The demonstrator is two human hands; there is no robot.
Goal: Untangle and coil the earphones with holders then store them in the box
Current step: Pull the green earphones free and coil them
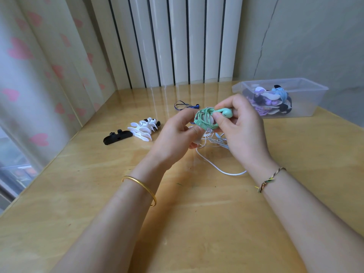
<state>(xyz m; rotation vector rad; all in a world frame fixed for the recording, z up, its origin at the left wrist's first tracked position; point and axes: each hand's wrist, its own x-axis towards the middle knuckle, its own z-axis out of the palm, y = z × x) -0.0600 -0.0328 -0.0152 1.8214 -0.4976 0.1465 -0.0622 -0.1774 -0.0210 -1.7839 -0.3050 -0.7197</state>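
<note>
Mint-green earphones [204, 118] are wound in a coil round a white holder, held above the table's middle. My left hand [177, 138] grips the holder from the left and below. My right hand [242, 127] pinches a green earbud at the coil's top right. White earphones [216, 154] lie tangled on the table beneath my hands. A dark blue earphone cable [185, 106] lies behind them. The clear plastic box [307, 103] stands at the far right with several coiled earphones inside.
Spare white holders [142, 129] and a black holder [117, 137] lie in a row left of my hands on the wooden table [197, 213]. A curtain hangs at the left; a radiator stands behind the table.
</note>
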